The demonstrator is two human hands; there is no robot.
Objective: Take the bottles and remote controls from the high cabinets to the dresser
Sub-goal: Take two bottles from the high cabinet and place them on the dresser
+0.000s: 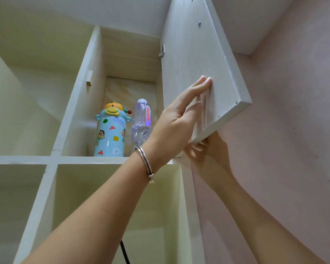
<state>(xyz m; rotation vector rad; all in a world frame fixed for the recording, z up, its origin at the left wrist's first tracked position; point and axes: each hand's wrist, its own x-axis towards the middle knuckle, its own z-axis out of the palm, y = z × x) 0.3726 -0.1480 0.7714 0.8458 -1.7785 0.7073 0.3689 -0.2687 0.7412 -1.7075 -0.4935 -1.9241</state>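
I look up into an open high cabinet compartment. A light-blue cartoon bottle (110,134) with a yellow lid stands on its shelf (91,160). Right beside it stands a clear plastic water bottle (141,121) with a red label. No remote control is visible. My left hand (176,119), bracelet on the wrist, lies flat with fingers extended against the inner face of the open white cabinet door (196,60). My right hand (208,151) is under the door's lower corner, its fingers curled around the bottom edge. Neither hand touches a bottle.
A white divider (78,96) separates this compartment from the one to the left, where nothing shows. Lower compartments lie below the shelf, with a black cable (125,252) hanging in the right one. A pink wall (293,130) runs along the right.
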